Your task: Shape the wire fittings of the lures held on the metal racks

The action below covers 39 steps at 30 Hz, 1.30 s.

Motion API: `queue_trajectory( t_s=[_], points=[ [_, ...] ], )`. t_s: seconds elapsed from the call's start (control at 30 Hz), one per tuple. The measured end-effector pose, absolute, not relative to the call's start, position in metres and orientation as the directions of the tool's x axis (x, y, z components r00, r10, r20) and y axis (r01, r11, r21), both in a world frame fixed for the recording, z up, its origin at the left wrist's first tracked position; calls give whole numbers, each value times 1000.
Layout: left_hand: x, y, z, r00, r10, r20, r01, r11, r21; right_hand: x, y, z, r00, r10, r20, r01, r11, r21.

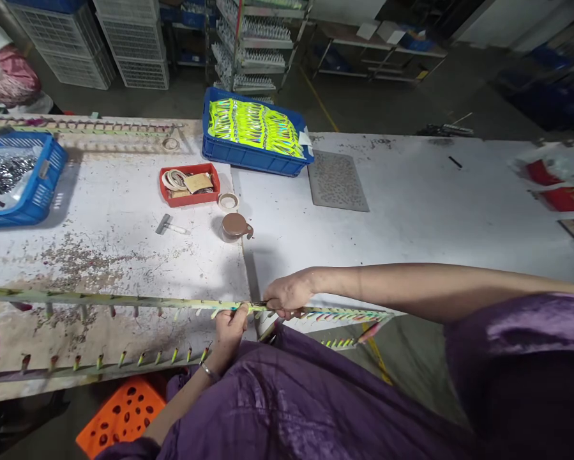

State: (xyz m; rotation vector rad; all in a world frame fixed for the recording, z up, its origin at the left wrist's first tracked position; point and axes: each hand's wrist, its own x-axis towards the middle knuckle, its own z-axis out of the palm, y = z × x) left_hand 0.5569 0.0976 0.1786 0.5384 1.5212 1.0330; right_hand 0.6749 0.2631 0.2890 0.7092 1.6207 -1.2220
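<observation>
A long, narrow rack bar (pixel 138 300) with small pegs and coloured pieces along it runs across the table's near side. My left hand (pixel 232 329) is closed on this bar, thumb on top, beside small yellow pieces. Just to its right, my right hand (pixel 290 295) is closed at the bar, knuckles up. A thin dark thing shows at its fingertips, too small to name. Multicoloured slim pieces (pixel 334 314) line the bar right of my hands. Nearer me, a second bar (pixel 76 369) carries small upright yellow-and-dark pieces.
A blue crate (pixel 258 163) holds bright yellow packed pieces. Another blue basket (pixel 37 207) contains shiny metal bits. Between them are a red tray (pixel 191 199) with tape rolls, a brown-lidded cup (pixel 234 227) and a razor-shaped tool (pixel 169 225). An orange stool (pixel 124 415) stands below. Someone's patterned sleeve (pixel 16 76) shows far left.
</observation>
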Motion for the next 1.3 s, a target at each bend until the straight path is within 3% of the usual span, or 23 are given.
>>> queue_trajectory(
  t_s=[0.13, 0.33, 0.43, 0.77, 1.1, 1.3],
  points=[
    [558, 94, 173, -222, 801, -556, -213, 516, 829, 671, 266, 290, -352, -103, -930, 859, 358, -365],
    [559, 91, 164, -231, 803, -549, -190, 516, 835, 673, 268, 288, -627, -38, -778, 553, 682, -479],
    [559, 91, 165, -226, 808, -544, -198, 509, 838, 679, 270, 290, -616, -50, -786, 512, 734, -447],
    [557, 94, 174, -240, 789, -565, -178, 536, 825, 679, 268, 300, -512, -66, -857, 669, 595, -445],
    [558, 94, 170, -229, 796, -561, -189, 529, 827, 677, 271, 285, -534, -96, -840, 613, 640, -463],
    [557, 94, 173, -227, 801, -553, -202, 517, 832, 679, 277, 276, -442, -159, -883, 771, 434, -465]
  ],
)
